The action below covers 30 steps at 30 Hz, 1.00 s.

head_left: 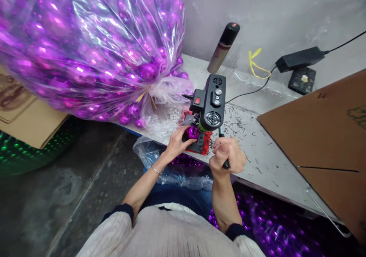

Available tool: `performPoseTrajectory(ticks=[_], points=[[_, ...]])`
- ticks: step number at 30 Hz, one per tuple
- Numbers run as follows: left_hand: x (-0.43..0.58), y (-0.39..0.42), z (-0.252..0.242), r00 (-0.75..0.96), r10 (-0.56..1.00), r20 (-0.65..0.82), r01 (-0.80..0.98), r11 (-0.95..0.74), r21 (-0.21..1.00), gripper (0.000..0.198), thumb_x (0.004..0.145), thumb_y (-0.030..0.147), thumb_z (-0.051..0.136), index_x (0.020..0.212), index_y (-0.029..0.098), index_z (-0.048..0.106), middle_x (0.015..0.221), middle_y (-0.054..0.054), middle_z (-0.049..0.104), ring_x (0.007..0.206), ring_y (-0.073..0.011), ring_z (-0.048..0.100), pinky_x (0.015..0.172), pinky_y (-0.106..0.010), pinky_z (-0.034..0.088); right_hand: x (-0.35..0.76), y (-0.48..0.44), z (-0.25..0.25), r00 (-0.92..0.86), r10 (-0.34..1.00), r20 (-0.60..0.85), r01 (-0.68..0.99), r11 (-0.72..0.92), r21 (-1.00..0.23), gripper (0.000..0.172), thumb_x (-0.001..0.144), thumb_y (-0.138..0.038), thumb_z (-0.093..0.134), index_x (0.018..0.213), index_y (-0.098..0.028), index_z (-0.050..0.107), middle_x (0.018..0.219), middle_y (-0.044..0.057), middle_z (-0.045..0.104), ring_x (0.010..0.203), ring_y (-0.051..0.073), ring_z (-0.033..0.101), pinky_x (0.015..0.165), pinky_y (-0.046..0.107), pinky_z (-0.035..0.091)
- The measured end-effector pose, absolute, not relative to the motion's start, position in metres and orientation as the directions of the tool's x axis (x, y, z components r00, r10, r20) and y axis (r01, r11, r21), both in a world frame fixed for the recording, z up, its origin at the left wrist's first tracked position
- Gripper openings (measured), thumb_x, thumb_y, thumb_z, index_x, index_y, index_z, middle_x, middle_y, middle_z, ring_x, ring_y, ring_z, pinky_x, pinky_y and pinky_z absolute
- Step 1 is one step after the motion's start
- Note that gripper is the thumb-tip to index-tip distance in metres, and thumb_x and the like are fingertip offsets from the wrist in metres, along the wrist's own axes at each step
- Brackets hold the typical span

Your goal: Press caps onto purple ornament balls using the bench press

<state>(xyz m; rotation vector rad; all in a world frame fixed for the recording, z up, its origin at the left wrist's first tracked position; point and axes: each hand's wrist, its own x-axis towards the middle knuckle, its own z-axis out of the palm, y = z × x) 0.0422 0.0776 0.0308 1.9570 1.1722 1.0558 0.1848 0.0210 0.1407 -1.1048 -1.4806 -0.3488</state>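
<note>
Between the thumb and fingers of my left hand (177, 142) sits a shiny purple bauble (193, 132), under the head of a small black bench machine (213, 102). The machine has a red switch, round vents and several buttons. My right hand (228, 155) is wrapped round the black-gripped lever (225, 164) on the machine's right side. Beneath the bauble lies the machine's dark base, with a red fuzzy mat (206, 144) around it. The machine's head hides the top of the bauble in part.
A big clear bag of purple baubles (114, 51) fills the left, tied with yellow. Short dark bits litter the white table (257, 150). Behind stand a spray can (223, 47), a yellow tie (259, 66) and a black power adapter (300, 58). A cardboard box (320, 135) is at right.
</note>
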Motion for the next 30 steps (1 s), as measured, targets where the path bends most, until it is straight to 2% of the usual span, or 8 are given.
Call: performPoseTrajectory(ticks=[4,9,15,19,24,30], points=[[0.046,0.076,0.025,0.311,0.863,0.399,0.393,-0.499,0.773,0.055,0.089,0.05,0.074,0.134,0.021,0.06,0.129,-0.013,0.071,0.124,-0.0285,0.068,0.108,-0.047,0.053,0.185,0.02,0.14,0.14,0.441,0.887,0.781,0.502,-0.373,0.03,0.1,-0.019,0.047,0.071,-0.022,0.05,0.062,-0.002,0.056,0.056,0.011,0.054,0.054,0.026,0.037],[0.049,0.078,0.017,0.299,0.856,0.421,0.394,-0.513,0.762,0.063,0.089,0.052,0.074,0.14,0.019,0.056,0.132,-0.016,0.07,0.125,-0.0302,0.067,0.107,-0.049,0.053,0.184,0.019,0.14,0.129,0.441,0.888,0.79,0.495,-0.361,0.029,0.1,-0.018,0.046,0.072,-0.022,0.049,0.062,-0.002,0.056,0.056,0.011,0.053,0.055,0.026,0.038],[0.052,0.077,0.008,0.302,0.844,0.443,0.382,-0.533,0.755,0.063,0.09,0.054,0.071,0.142,0.021,0.055,0.136,-0.016,0.068,0.129,-0.0296,0.064,0.109,-0.048,0.052,0.185,0.017,0.138,0.11,0.45,0.886,0.8,0.489,-0.348,0.027,0.1,-0.017,0.045,0.074,-0.022,0.049,0.063,-0.001,0.057,0.058,0.011,0.055,0.056,0.026,0.04],[0.054,0.077,0.001,0.289,0.844,0.452,0.355,-0.533,0.768,0.065,0.091,0.054,0.07,0.145,0.022,0.053,0.137,-0.015,0.068,0.131,-0.029,0.064,0.111,-0.047,0.051,0.185,0.014,0.124,0.102,0.465,0.879,0.794,0.495,-0.354,0.026,0.1,-0.018,0.045,0.075,-0.023,0.05,0.065,0.0,0.058,0.059,0.012,0.053,0.057,0.027,0.04],[0.053,0.077,-0.002,0.288,0.837,0.466,0.339,-0.544,0.767,0.065,0.091,0.054,0.07,0.145,0.021,0.054,0.138,-0.016,0.067,0.131,-0.029,0.064,0.11,-0.046,0.052,0.184,0.017,0.093,0.087,0.417,0.905,0.759,0.56,-0.332,0.027,0.102,-0.021,0.041,0.075,-0.023,0.047,0.067,0.0,0.058,0.058,0.012,0.047,0.058,0.029,0.038],[0.054,0.076,-0.003,0.288,0.837,0.465,0.353,-0.544,0.761,0.067,0.092,0.055,0.068,0.147,0.023,0.051,0.139,-0.015,0.066,0.131,-0.0294,0.063,0.11,-0.047,0.052,0.183,0.019,0.078,0.115,0.395,0.911,0.765,0.55,-0.335,0.03,0.104,-0.026,0.037,0.076,-0.023,0.046,0.069,0.0,0.057,0.057,0.011,0.046,0.059,0.03,0.039]])
